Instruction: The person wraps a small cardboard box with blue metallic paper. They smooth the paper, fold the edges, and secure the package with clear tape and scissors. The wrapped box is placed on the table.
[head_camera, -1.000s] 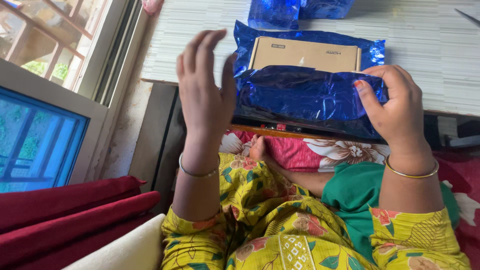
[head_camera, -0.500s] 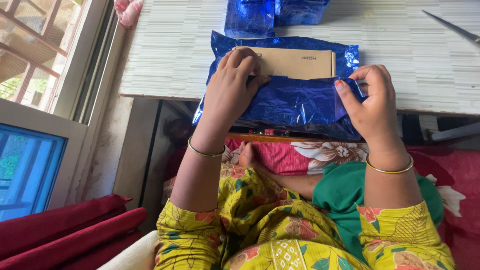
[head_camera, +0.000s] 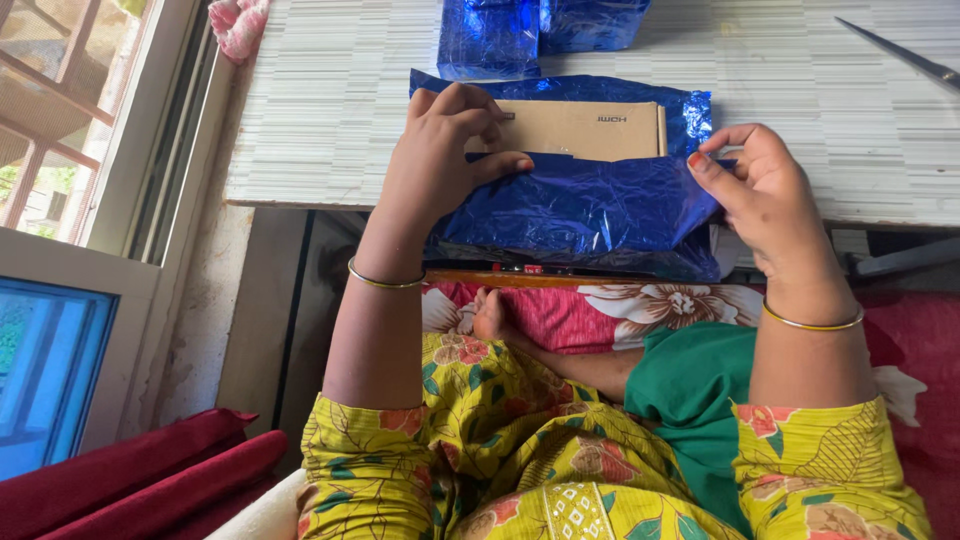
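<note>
The left hand (head_camera: 440, 150), raised and open a second ago, now presses the blue foil (head_camera: 590, 200) onto the box (head_camera: 585, 130) at the bench's (head_camera: 330, 120) near edge. The right hand (head_camera: 765, 195) pinches the foil's right end, so wrapping proceeds.

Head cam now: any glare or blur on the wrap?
Head view: daylit and sharp, no motion blur on the left hand or right hand; bright specular streaks on the crinkled shiny blue foil wrap; the flat brown cardboard box reads clean; the window at left is overexposed.
</note>
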